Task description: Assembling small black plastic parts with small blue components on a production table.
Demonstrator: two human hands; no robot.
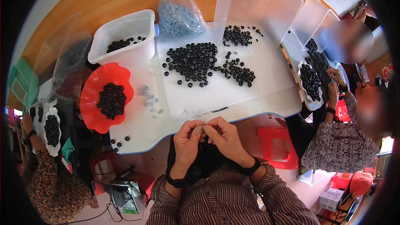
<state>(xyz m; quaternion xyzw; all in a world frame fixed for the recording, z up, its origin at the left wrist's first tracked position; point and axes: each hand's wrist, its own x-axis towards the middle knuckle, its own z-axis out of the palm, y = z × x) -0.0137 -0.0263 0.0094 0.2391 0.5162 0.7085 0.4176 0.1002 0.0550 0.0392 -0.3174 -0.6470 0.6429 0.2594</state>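
My left hand (pixel 186 142) and my right hand (pixel 226 141) meet just off the near edge of the table. Thumbs and forefingers are pinched together tip to tip. Whatever sits between them is too small to make out. Beyond my hands, a large pile of black bead-like round parts (pixel 193 60) lies on a white sheet (pixel 187 100). A smaller group of black parts (pixel 238 74) spreads to its right. To the left stands a red wavy-rimmed bowl (pixel 92 84) with more black parts inside. Tiny clear bluish pieces (pixel 148 96) are scattered beside the bowl.
At the back are a white tub (pixel 145 51), a plastic bag of bluish pieces (pixel 179 20) and a translucent bin (pixel 262 6) on its side with black parts spilling out. Co-workers sit left (pixel 50 183) and right (pixel 341 146). A red stool (pixel 277 148) stands under the table's right side.
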